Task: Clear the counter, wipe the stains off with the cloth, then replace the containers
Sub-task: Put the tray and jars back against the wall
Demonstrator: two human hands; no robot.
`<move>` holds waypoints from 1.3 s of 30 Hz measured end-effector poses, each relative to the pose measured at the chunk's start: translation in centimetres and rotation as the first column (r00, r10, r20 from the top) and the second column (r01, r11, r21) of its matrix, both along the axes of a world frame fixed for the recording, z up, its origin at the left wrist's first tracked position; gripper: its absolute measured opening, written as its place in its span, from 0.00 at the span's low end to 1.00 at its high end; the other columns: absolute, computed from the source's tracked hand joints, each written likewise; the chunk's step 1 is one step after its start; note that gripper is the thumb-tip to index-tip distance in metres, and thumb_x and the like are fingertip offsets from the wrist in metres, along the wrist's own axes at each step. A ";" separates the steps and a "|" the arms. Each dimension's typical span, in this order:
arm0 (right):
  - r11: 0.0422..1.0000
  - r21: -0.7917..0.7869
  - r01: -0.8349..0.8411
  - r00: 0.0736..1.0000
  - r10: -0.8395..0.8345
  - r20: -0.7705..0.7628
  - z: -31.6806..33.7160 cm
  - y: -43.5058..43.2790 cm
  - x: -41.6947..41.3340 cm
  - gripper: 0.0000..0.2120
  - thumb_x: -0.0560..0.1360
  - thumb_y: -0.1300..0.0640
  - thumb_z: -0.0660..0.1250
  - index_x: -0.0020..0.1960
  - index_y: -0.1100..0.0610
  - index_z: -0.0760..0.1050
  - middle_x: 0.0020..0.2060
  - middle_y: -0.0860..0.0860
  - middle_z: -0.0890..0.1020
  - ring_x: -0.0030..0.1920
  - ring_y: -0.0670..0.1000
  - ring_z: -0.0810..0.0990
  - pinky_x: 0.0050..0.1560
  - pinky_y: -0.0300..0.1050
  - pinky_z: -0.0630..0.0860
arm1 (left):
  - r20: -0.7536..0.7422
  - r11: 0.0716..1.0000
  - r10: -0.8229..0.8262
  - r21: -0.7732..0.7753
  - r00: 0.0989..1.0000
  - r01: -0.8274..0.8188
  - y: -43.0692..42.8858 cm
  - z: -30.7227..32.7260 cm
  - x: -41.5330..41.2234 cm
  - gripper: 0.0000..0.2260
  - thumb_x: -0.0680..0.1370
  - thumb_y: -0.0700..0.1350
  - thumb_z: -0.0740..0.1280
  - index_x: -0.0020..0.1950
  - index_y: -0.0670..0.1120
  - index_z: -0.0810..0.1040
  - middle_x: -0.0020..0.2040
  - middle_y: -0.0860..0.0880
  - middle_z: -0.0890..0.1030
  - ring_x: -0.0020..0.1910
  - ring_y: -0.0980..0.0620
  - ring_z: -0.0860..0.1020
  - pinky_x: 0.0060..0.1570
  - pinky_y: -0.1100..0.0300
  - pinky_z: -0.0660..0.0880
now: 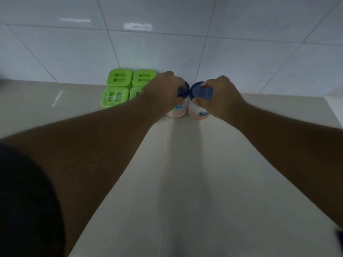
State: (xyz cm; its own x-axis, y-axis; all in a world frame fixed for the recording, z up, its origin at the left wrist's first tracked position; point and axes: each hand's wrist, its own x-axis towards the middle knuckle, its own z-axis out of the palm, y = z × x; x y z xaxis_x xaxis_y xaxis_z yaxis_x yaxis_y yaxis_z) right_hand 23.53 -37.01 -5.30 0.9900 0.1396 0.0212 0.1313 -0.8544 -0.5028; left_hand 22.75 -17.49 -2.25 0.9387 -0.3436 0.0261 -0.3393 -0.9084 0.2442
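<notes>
Dim, soft-focus wide-angle view; glare streaks on wall tiles (137, 26).

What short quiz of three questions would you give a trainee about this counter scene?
1. True or false: the left hand holds a green box.
2. How many green-lidded containers are in view? A) two B) four C) six
3. Fill in: the label on the left jar reads ___.
Key: 1 false: it grips the left jar, and the right hand grips the right jar; 2 B; 3 MSG.
</notes>
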 end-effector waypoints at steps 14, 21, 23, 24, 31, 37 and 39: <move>0.997 0.004 0.076 0.997 -0.076 0.004 -0.4 0.0 4.4 0.25 0.70 0.43 0.75 0.63 0.53 0.79 0.61 0.54 0.80 0.60 0.55 0.79 0.58 0.46 0.75 | 0.077 0.981 0.049 0.181 0.996 -0.063 -0.2 -2.1 3.4 0.14 0.76 0.39 0.64 0.60 0.45 0.81 0.58 0.42 0.80 0.58 0.41 0.77 0.52 0.53 0.72; 0.998 -0.065 0.016 0.997 -0.021 -0.074 1.7 0.5 3.6 0.19 0.74 0.41 0.68 0.55 0.54 0.80 0.51 0.53 0.81 0.53 0.56 0.79 0.51 0.47 0.75 | -0.075 0.993 0.101 -0.056 0.992 -0.106 0.5 0.5 0.8 0.24 0.68 0.56 0.60 0.58 0.47 0.81 0.56 0.45 0.82 0.57 0.43 0.78 0.52 0.58 0.71; 0.997 -0.036 0.061 0.997 -0.063 -0.044 2.5 1.3 1.7 0.20 0.72 0.37 0.63 0.52 0.51 0.80 0.49 0.51 0.82 0.52 0.57 0.80 0.53 0.53 0.79 | -0.036 0.961 0.156 -0.227 0.987 -0.161 2.4 1.6 -0.8 0.21 0.72 0.56 0.65 0.63 0.50 0.79 0.60 0.50 0.81 0.60 0.49 0.77 0.56 0.63 0.68; 0.998 0.002 0.066 0.998 -0.066 0.002 2.9 2.0 0.3 0.20 0.71 0.37 0.62 0.52 0.50 0.80 0.49 0.51 0.82 0.52 0.56 0.80 0.54 0.54 0.79 | -0.008 0.933 0.199 -0.304 0.980 -0.192 3.9 2.4 -1.9 0.19 0.74 0.55 0.67 0.64 0.51 0.78 0.60 0.53 0.80 0.59 0.53 0.76 0.56 0.66 0.67; 0.954 0.291 -0.069 0.990 0.102 -0.099 2.5 11.9 -13.5 0.14 0.74 0.54 0.73 0.59 0.46 0.81 0.54 0.46 0.79 0.57 0.47 0.77 0.55 0.38 0.66 | 0.004 0.736 0.599 -0.398 0.801 -0.548 20.6 7.7 -13.0 0.10 0.73 0.54 0.70 0.51 0.52 0.84 0.43 0.57 0.83 0.46 0.58 0.81 0.52 0.61 0.77; 0.916 0.173 -0.361 0.903 0.390 -0.181 2.7 23.1 -16.8 0.30 0.70 0.54 0.76 0.71 0.44 0.74 0.73 0.50 0.71 0.75 0.46 0.66 0.68 0.29 0.55 | -0.333 0.789 0.573 -0.026 0.749 -0.614 28.1 5.8 -19.4 0.28 0.69 0.65 0.72 0.65 0.55 0.75 0.63 0.52 0.76 0.55 0.53 0.74 0.56 0.55 0.73; 0.905 0.109 -0.411 0.879 0.425 -0.217 3.2 26.3 -16.0 0.37 0.69 0.52 0.76 0.75 0.40 0.67 0.80 0.50 0.61 0.79 0.48 0.58 0.75 0.38 0.55 | -0.376 0.795 0.544 -0.054 0.750 -0.604 29.1 4.9 -19.7 0.30 0.66 0.64 0.74 0.65 0.55 0.75 0.64 0.52 0.76 0.53 0.53 0.74 0.55 0.56 0.74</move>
State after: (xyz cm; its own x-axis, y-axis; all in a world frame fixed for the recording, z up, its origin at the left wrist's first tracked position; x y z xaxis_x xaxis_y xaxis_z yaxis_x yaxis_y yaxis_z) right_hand 7.56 -10.73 -2.13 0.8176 0.5474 -0.1788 0.3449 -0.7141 -0.6091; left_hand 3.09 11.61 2.70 0.9185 0.2445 -0.3107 0.3601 -0.8416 0.4024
